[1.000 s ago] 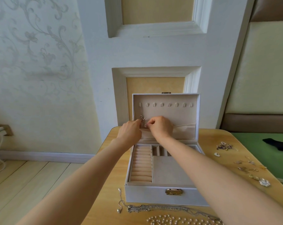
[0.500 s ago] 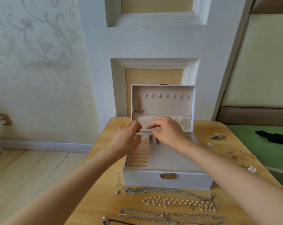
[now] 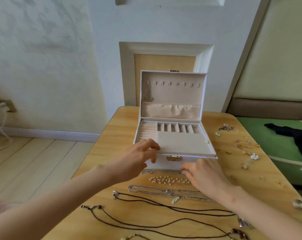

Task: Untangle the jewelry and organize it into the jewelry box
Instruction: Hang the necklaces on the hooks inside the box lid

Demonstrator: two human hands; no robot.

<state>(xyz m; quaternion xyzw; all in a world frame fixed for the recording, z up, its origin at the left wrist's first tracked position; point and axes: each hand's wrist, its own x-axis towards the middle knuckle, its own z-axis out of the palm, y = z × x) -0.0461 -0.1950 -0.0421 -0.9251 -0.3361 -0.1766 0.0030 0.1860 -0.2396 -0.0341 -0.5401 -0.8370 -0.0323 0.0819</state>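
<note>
The white jewelry box [image 3: 181,142] stands open in the middle of the wooden tabletop [image 3: 112,139]. Its lid [image 3: 181,94] is upright, and one cross pendant necklace [image 3: 148,98] hangs already from the leftmost of the hooks [image 3: 177,84]. The other hooks and the compartments in the base look unfilled, so I judge the task to be in its early part. The step in hand seems to be taking the next necklace. The right hand [image 3: 204,175] is low on the tabletop just before the box, with its fingers [image 3: 186,169] curled down onto the right end of a thin silver chain [image 3: 155,171]. I cannot tell if they already pinch it or only touch it. The left hand [image 3: 138,160] hovers above the near left corner of the box, its fingers [image 3: 153,146] loosely spread and holding nothing. Nearer to me lie a pearl strand [image 3: 169,180], a heavier link chain [image 3: 164,191] and dark cord necklaces [image 3: 164,207]. Small earrings [image 3: 242,147] are scattered at the right. For the next move I would want a sure pinch on the chain's end and a slow lift. This way it will not drag the pearl strand lying just beside it, and the free hand can guide the loop to an open hook.
</note>
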